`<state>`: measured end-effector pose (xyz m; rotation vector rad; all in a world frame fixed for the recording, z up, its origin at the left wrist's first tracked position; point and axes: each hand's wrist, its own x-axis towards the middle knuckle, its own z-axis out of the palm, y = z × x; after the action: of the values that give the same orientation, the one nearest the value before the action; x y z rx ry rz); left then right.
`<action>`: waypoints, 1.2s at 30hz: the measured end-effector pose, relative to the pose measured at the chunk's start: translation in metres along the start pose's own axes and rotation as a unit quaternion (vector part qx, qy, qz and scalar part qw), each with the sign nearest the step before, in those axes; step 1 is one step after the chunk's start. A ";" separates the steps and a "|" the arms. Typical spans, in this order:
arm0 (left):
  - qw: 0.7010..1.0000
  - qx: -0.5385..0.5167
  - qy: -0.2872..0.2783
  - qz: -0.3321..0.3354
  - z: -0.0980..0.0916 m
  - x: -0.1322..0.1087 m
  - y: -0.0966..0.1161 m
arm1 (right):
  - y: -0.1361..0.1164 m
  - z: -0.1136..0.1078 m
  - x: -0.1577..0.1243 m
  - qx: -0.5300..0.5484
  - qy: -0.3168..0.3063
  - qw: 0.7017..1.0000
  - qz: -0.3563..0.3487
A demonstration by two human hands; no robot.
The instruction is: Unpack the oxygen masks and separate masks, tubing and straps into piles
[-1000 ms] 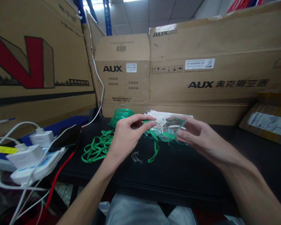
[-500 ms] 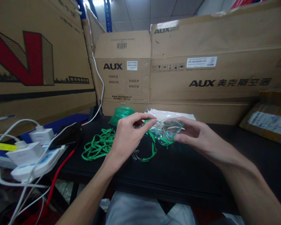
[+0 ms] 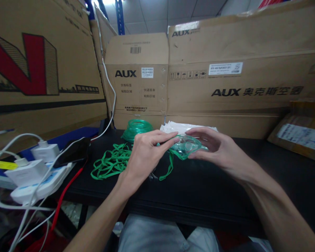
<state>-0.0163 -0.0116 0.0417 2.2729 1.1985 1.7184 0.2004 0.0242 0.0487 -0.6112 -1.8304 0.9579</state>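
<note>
A clear green-tinted plastic mask (image 3: 185,146) is held between both hands above the black table. My left hand (image 3: 149,150) pinches its left edge with thumb and fingers. My right hand (image 3: 216,145) curves round the mask's right side, thumb below and fingers above. From the mask's left end a green elastic strap (image 3: 168,169) hangs down to the table. Some small metal clips (image 3: 152,175) lie beside my left wrist, partly hidden. Left of my left hand is a tangled pile of green straps (image 3: 111,162), with a coil of green tubing (image 3: 137,128) behind it.
White plastic bags (image 3: 173,126) lie behind the hands. Cardboard boxes (image 3: 233,77) wall off the back, and a taped package (image 3: 300,134) sits at the right. On the left are a power strip (image 3: 39,183) with chargers and cables, and a dark phone (image 3: 75,152).
The mask has turned and tilted between my hands, and its shape looks flatter. My right hand has shifted slightly left, and my left fingers have moved a little right along the rim.
</note>
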 end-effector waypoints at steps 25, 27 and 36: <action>0.999 0.010 -0.035 0.024 0.012 -0.008 -0.003 | -0.002 0.004 -0.002 -0.051 0.025 0.997 -0.052; 0.999 0.007 -0.039 0.029 0.014 -0.008 -0.003 | -0.002 0.005 -0.002 -0.041 0.020 0.998 -0.052; 0.981 -0.110 -0.124 -0.103 0.014 -0.006 0.007 | 0.002 0.003 -0.001 -0.047 0.063 0.995 -0.062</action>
<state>-0.0016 -0.0143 0.0354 2.0753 1.0883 1.3731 0.1983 0.0237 0.0456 -0.5940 -1.7866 0.7375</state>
